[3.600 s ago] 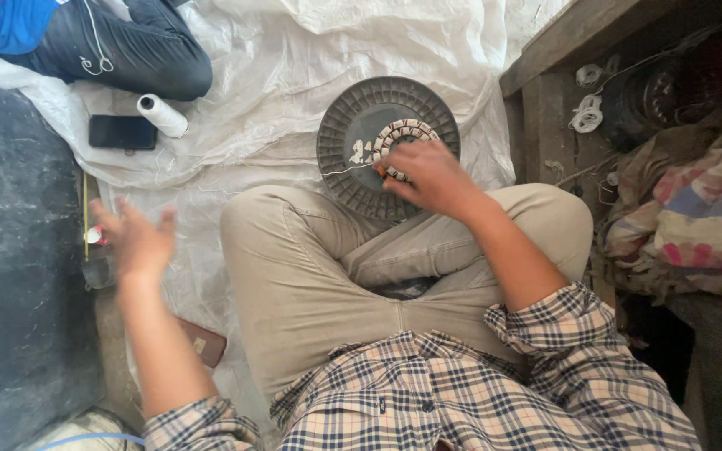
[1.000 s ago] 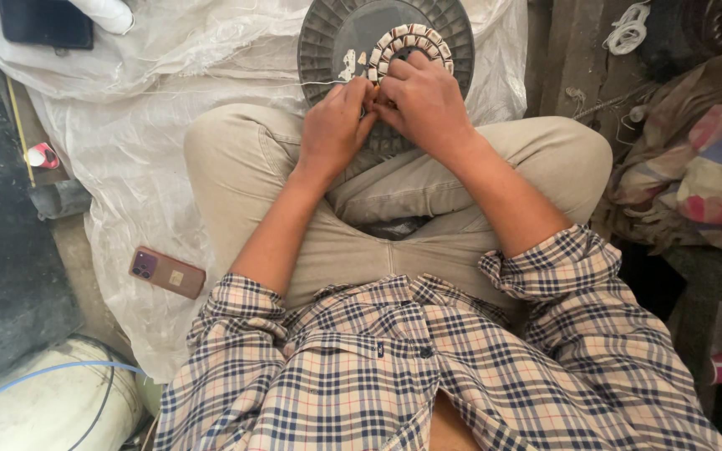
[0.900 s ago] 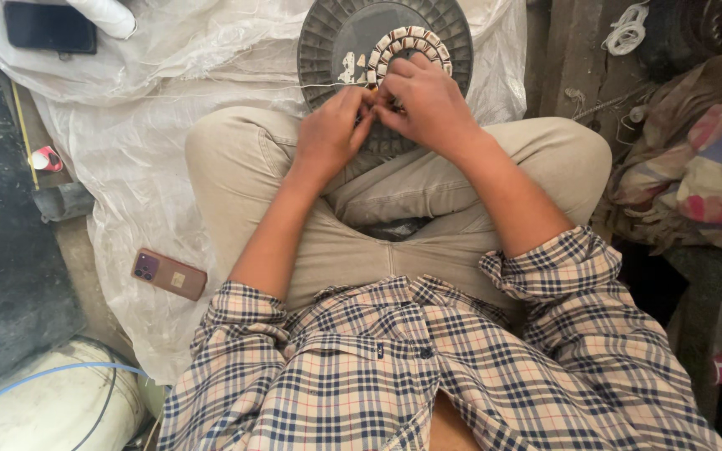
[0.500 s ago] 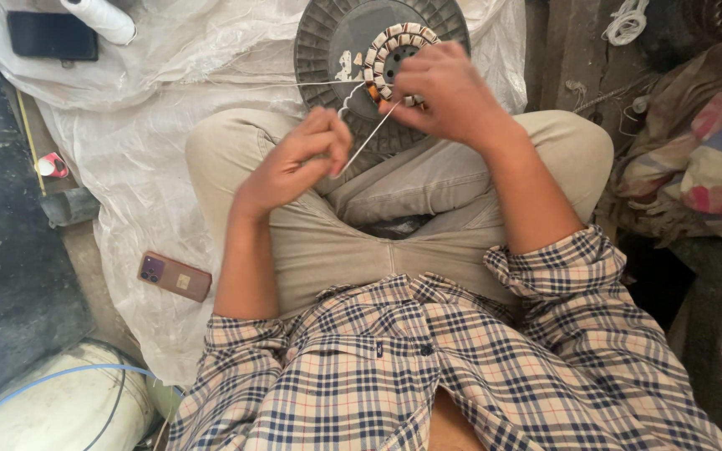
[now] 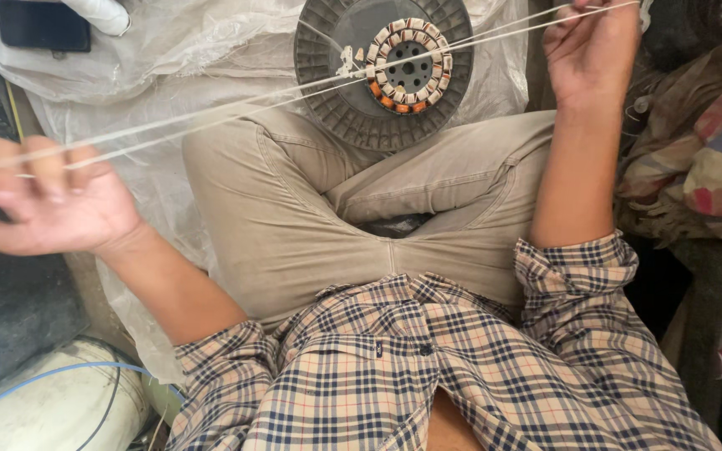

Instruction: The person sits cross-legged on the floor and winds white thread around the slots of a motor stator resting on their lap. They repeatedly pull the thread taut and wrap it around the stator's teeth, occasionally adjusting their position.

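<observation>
White string (image 5: pixel 211 117) was held taut by the clenched left hand (image 5: pixel 43 205) and right hand (image 5: pixel 591 50), across the far motor disc (image 5: pixel 382 71)

L hand (image 5: pixel 48 205) blurred, phone (image 5: pixel 42 23) cropped

a crinkled white plastic sheet (image 5: pixel 169 75) is covering the floor at the far left, running under the seated legs. a black phone (image 5: pixel 42 23) is lying on it at the far left corner, and a white roll (image 5: pixel 102 12) is sitting just beside the phone, to its right. a dark mat (image 5: pixel 2 309) is lying along the left edge. at the near left, a white rounded container (image 5: pixel 52 409) is sitting with a blue cable (image 5: pixel 43 374) curving over it. on the right, a heap of patterned cloth (image 5: pixel 712 159) is lying bunched up, with red and grey patches showing.
</observation>
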